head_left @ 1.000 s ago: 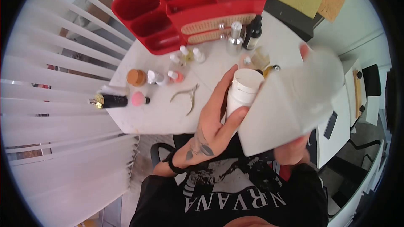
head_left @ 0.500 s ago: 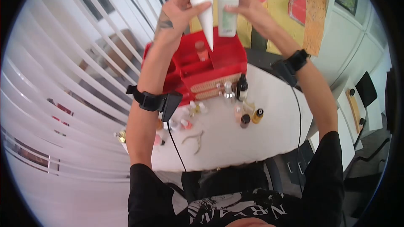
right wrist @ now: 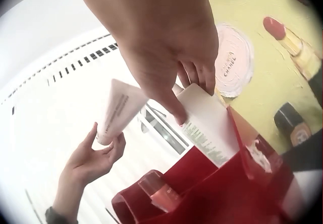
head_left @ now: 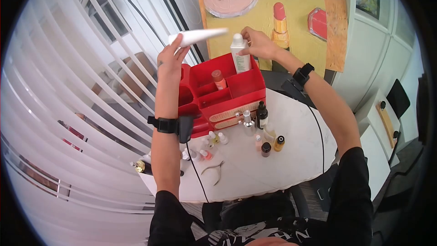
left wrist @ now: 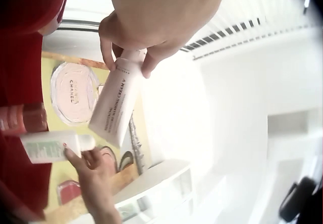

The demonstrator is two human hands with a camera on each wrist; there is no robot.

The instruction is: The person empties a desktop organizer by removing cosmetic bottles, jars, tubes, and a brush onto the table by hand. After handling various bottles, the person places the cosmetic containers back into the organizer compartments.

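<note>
Compared w/ half a second before, both hands came lower. The right hand (head_left: 257, 43) now sets the white bottle (head_left: 240, 57) down into the back compartment of the red organizer (head_left: 227, 93), its fingers pinching the bottle's cap end. Judging by this, the bottle is almost stowed.

The left hand (head_left: 172, 57) has swung the white cream tube (head_left: 200, 36) from upright to nearly level; it grips the cap end, above and left of the organizer.

An orange-capped bottle (head_left: 219, 79) stands inside the organizer, just left of the white one, close but not blocking. In front of the organizer, on the surface (head_left: 291, 155), stand small bottles; nippers (head_left: 214, 169) lie front-left.
</note>
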